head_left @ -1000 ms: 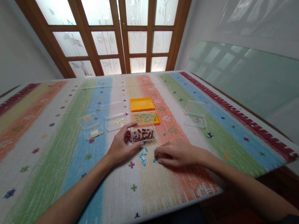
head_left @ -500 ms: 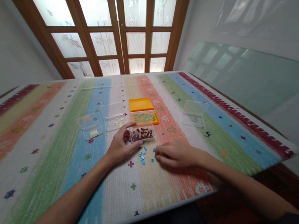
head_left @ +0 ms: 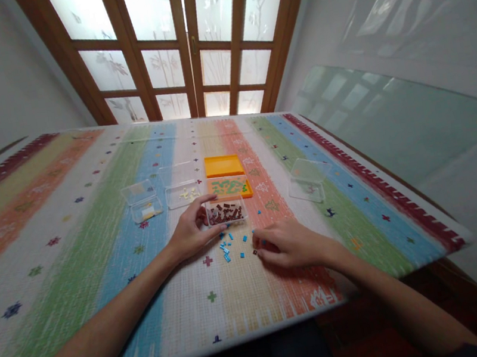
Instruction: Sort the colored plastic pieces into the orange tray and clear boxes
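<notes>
My left hand [head_left: 190, 232] is curled around the left side of a clear plastic box [head_left: 246, 208], thumb at its front and a finger across its back edge. Many small brown toy bricks [head_left: 226, 212] fill the box. Several small blue bricks [head_left: 225, 252] lie scattered on the cloth in front of it, one blue brick [head_left: 245, 238] just left of my right hand. My right hand [head_left: 287, 244] rests low over the cloth with curled fingers, a small brown brick [head_left: 255, 252] showing at its fingertips. The undersides of those fingers are hidden.
Behind the box stands an open orange case [head_left: 224, 165] with green bricks [head_left: 228, 187]. To its left are open clear boxes, one with pale pieces [head_left: 188, 194], another [head_left: 146, 210] farther left. Another open clear box [head_left: 307, 190] stands right on the striped tablecloth [head_left: 173, 309].
My right hand has shifted slightly right, uncovering a blue brick; a small brown brick now shows at its fingertips. My left hand stays on the clear box.
</notes>
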Demonstrator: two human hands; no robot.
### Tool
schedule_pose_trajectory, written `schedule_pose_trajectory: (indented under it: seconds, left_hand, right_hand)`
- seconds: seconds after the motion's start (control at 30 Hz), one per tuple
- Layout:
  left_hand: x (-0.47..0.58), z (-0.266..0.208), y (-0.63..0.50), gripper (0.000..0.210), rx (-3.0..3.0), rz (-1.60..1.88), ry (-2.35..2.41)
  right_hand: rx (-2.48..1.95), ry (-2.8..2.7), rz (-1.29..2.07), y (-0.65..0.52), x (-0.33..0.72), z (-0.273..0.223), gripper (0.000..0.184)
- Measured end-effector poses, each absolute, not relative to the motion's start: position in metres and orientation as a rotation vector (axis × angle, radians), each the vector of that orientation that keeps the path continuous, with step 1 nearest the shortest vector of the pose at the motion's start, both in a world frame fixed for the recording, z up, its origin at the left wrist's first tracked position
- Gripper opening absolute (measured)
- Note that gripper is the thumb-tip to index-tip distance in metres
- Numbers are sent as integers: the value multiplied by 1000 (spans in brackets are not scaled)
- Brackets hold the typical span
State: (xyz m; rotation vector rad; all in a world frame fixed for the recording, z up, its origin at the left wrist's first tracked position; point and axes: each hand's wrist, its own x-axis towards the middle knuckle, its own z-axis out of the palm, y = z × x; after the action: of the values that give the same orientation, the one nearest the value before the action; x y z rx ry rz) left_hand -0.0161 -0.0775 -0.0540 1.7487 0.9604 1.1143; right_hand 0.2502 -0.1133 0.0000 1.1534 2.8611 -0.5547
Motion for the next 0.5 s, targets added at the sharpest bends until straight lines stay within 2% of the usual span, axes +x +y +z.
schedule_pose_trajectory:
  seconds: [0.3, 0.5]
  left_hand:
    - [-15, -54, -78, 65, 1737, 1133, 942]
    - [-15, -53, -78, 66, 1737, 1111, 953]
  right_hand:
    - [1141, 2983, -538, -115, 246, -11, 16]
    - [1353, 3123, -414, -86, 237, 3, 21]
